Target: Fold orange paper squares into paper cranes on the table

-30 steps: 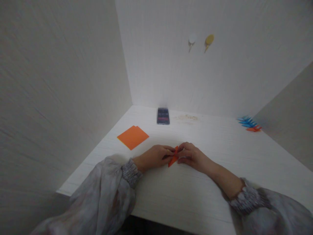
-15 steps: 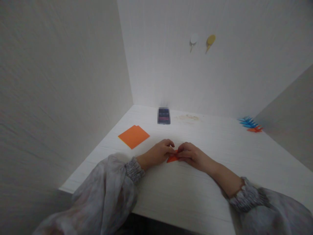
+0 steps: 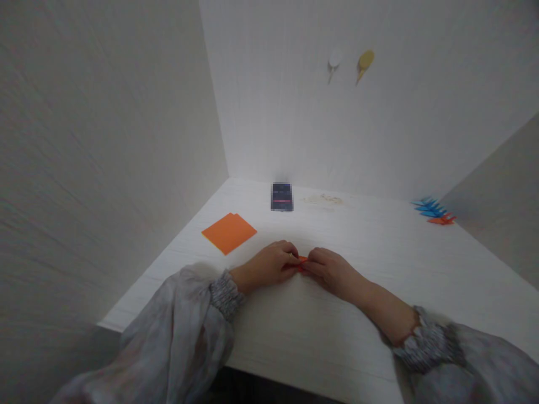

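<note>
Between my two hands, low over the white table, is a small folded piece of orange origami paper point(image 3: 302, 260). My left hand point(image 3: 278, 262) closes on its left side, thumb and fingers pinched together. From the other side my right hand point(image 3: 330, 268) grips it with bent fingers. Most of the paper is covered by the fingers, so its folded shape cannot be made out. A stack of flat orange paper sheets point(image 3: 229, 233) lies to the left, beyond my left forearm.
At the back stands a small dark, blurred-out object point(image 3: 282, 197). Several blue folded paper figures point(image 3: 429, 206) and an orange one point(image 3: 441, 220) sit at the far right. A white hook point(image 3: 334, 59) and a yellow hook point(image 3: 366, 60) are on the back wall. Walls enclose the table's sides.
My left fingers have come down over the paper's left part, which showed as an orange point before. Less of the paper is visible now, and the hands are slightly closer together.
</note>
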### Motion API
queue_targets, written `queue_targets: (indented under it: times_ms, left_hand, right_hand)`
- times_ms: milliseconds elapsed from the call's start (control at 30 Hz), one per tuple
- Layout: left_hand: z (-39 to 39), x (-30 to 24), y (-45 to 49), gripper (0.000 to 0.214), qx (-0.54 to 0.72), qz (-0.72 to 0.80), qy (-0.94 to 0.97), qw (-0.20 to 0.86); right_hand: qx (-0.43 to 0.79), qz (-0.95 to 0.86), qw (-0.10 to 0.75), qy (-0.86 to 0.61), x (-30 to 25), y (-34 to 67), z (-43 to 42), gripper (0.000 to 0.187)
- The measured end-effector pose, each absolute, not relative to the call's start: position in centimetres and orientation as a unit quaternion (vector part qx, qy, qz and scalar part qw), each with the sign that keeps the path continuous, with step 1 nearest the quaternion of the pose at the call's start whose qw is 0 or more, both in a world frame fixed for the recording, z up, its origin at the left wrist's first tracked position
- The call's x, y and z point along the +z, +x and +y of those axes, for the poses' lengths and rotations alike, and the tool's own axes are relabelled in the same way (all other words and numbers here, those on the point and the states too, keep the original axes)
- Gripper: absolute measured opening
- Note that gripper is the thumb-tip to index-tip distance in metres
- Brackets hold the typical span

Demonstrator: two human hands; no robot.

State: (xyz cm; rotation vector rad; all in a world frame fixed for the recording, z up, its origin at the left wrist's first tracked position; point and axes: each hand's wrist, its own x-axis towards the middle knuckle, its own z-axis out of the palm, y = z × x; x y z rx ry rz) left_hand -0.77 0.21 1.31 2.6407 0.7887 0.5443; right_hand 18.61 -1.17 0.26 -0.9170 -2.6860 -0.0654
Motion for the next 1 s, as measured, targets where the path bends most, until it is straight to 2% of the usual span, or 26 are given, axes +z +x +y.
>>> queue_targets:
  times_ms: [533,767,1000]
  left_hand:
    - [0.57,1.16,-0.69,0.017,0.194,0.31,0.91,0.196]
    - [0.58,0.94,-0.55,0.023,0.203,0.31,0.907,0.202]
    - [0.52,0.69,-0.43,0.023,0.21,0.328,0.887,0.25]
  right_hand:
    - [0.02,-0.942,0.162,-0.292,0.64,19.01,-1.05,0.028]
    - [0.115,-0.918,0.209,-0.317,0.42,18.87,-0.99,0.023]
    - [0.153,-0.904,0.206,-0.343,0.53,18.57,-0.99,0.017]
